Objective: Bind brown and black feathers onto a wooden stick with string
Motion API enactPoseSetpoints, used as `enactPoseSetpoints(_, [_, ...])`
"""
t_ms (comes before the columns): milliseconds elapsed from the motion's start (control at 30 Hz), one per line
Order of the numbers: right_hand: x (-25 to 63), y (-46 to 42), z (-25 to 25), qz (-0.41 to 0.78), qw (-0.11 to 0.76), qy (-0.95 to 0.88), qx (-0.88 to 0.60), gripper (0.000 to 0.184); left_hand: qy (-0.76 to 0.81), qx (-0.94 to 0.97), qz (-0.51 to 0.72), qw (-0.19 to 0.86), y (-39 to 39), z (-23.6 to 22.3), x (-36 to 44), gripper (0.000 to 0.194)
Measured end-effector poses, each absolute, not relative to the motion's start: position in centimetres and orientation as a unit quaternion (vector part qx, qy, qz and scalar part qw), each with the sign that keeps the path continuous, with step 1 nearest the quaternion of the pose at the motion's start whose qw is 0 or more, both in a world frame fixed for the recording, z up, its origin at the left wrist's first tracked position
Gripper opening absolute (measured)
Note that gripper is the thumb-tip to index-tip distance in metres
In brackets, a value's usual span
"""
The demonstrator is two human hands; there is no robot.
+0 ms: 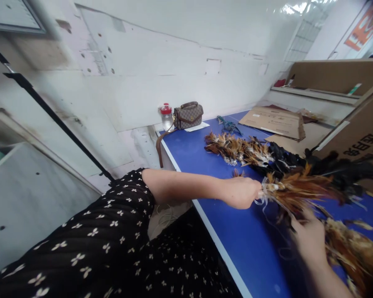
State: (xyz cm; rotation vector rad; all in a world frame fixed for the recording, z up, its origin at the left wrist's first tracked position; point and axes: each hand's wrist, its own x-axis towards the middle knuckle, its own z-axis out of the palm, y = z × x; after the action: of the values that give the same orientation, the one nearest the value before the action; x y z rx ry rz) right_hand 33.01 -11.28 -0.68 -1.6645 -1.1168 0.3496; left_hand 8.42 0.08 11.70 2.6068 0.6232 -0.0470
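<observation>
Ideally, with the left hand (243, 194) clenched at the tied end of the brown feather bundle (303, 187) over the blue table (230, 227), the right hand (311, 234), whose grip I cannot tell through the blur, should press plumes lightly.

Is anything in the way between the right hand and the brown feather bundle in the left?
Nothing visible blocks it: the right hand is close below the brown feather bundle, which the left hand holds at one end. Loose white string trails by the left hand. Blur hides any contact.
</observation>
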Motion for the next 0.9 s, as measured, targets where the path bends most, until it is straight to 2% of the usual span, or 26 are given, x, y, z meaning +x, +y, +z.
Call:
enactPoseSetpoints(67, [30.9,-11.8,-0.9,0.176,0.535,-0.435,-0.703,0.048,0.251,0.944,0.0,0.215,-0.1,11.4,8.6,0.024])
enactPoseSetpoints(133, [28.6,-11.9,-0.6,0.227,0.557,-0.435,-0.67,0.043,0.256,0.944,0.017,0.205,-0.4,10.9,9.0,0.028])
enactPoseSetpoints(233, [25.9,-11.5,0.5,0.279,0.611,-0.411,-0.616,0.049,0.244,0.951,0.031,0.186,-1.1,9.6,9.6,0.033])
enactPoseSetpoints(400, [25.0,-11.0,1.3,0.236,0.626,-0.287,-0.685,0.063,0.218,0.967,0.07,0.107,-2.4,7.4,10.5,0.037])
enactPoseSetpoints(533, [25.2,-11.3,0.3,0.195,0.621,-0.217,-0.727,0.063,0.22,0.967,0.066,0.108,-3.1,6.3,10.7,0.046])
enactPoseSetpoints(633, [25.6,-11.1,-0.8,0.207,0.678,-0.264,-0.654,0.059,0.239,0.954,0.051,0.174,-2.9,6.0,10.7,0.041])
enactPoseSetpoints(733, [26.1,-10.9,-1.5,0.237,0.705,-0.29,-0.603,0.059,0.246,0.925,0.076,0.279,-2.2,5.8,10.6,0.024])
enactPoseSetpoints(900, [26.6,-10.9,-1.6,0.293,0.696,-0.313,-0.576,0.055,0.267,0.764,0.091,0.58,-1.2,4.9,10.4,0.031])
